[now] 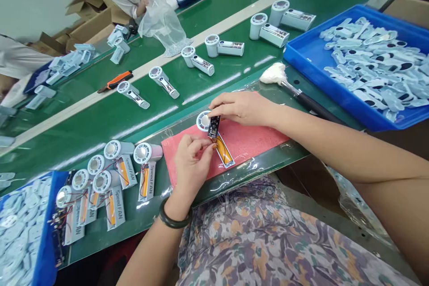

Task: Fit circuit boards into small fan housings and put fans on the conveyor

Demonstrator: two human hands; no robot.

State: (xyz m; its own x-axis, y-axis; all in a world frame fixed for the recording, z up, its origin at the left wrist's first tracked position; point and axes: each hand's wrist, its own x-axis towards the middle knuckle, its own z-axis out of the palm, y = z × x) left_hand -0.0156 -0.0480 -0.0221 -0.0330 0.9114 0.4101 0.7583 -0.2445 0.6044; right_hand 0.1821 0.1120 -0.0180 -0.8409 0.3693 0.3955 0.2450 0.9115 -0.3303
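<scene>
A handheld fan (203, 120) lies on a pink mat (258, 136), its handle casing exposing an orange battery (223, 149) and thin wires. Over the casing a small black circuit board (213, 127) is tilted up. My left hand (194, 158) pinches at the board's lower end, by the wires, with thumb and forefinger. My right hand (243, 108) reaches from the right, fingers closed at the board's upper end beside the round fan head. Part of the fan head is hidden behind the right fingers.
Several opened fans (112, 181) stand at left beside a blue bin (50, 232) of pale parts. Another blue tray (301, 60) with casing covers sits at right, near a black-handled tool (310, 103). Fans with boards (197, 60) line the green belt; a co-worker's hand (145, 0) holds a plastic bag.
</scene>
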